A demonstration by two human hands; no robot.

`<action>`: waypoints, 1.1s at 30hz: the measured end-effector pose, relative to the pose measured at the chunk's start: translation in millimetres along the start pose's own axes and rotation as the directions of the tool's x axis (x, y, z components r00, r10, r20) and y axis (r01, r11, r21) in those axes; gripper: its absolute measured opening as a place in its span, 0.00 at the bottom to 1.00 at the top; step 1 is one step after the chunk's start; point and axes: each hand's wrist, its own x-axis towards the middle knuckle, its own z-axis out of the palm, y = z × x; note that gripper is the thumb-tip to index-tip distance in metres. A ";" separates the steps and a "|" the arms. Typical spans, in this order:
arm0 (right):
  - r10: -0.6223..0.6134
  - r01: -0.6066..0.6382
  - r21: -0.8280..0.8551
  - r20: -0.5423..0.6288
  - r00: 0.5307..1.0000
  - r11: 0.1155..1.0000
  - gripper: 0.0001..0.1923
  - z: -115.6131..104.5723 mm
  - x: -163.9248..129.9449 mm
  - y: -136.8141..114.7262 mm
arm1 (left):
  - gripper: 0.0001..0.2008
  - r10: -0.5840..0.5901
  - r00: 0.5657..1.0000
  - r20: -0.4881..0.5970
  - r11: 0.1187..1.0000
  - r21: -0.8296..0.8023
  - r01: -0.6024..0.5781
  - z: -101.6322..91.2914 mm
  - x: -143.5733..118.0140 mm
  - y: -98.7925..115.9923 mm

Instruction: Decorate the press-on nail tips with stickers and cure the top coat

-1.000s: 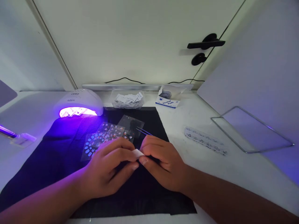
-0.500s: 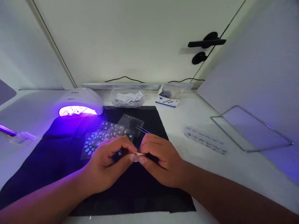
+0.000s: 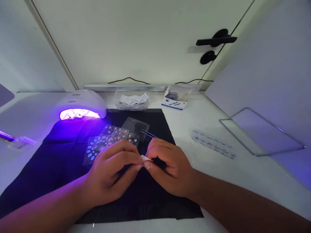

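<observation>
A small folded white wipe (image 3: 146,158) is pinched between my two hands above the black cloth (image 3: 145,200). My left hand (image 3: 115,168) is closed, its thumb and fingertips meeting at the wipe's left end. The closed right hand (image 3: 171,165) grips the wipe's other end between thumb and forefinger. Thin metal tweezers (image 3: 148,134) stick out from the right hand, tips pointing up and left; the rest is hidden in the fingers. Beyond the left hand, clear sticker sheets (image 3: 114,133) overlap on the cloth, partly covered by that hand.
A lit nail lamp (image 3: 84,102) stands back left. Behind the cloth are a clear tub of small packets (image 3: 132,101) and an opened alcohol pads box (image 3: 175,100). At right lie a patterned clear strip (image 3: 212,144) and a wire frame (image 3: 262,129).
My left fingers have shifted slightly on the wipe, and more of its white edge shows by the right forefinger. The tweezers stay in the right hand. The view has tilted slightly.
</observation>
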 end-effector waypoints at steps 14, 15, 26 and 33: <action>-0.072 0.072 -0.065 0.001 0.997 0.995 0.06 -1.9 -0.3 -0.2 | 0.13 0.046 0.999 -0.025 0.994 0.101 -0.044 -2.5 -3.2 2.1; -0.077 0.077 -0.067 0.002 0.997 0.995 0.06 -2.0 0.0 -0.1 | 0.13 0.042 0.999 -0.029 0.994 0.103 -0.038 -2.3 -3.7 1.7; -0.088 0.087 -0.078 -0.012 0.996 0.993 0.06 -2.4 -0.9 0.1 | 0.12 0.053 0.998 -0.039 0.988 0.149 -0.046 -1.9 -3.9 1.8; -0.088 0.087 -0.082 -0.003 0.996 0.993 0.06 -2.1 -0.6 -0.2 | 0.13 0.040 0.998 -0.045 0.985 0.170 -0.031 -1.2 -4.9 0.3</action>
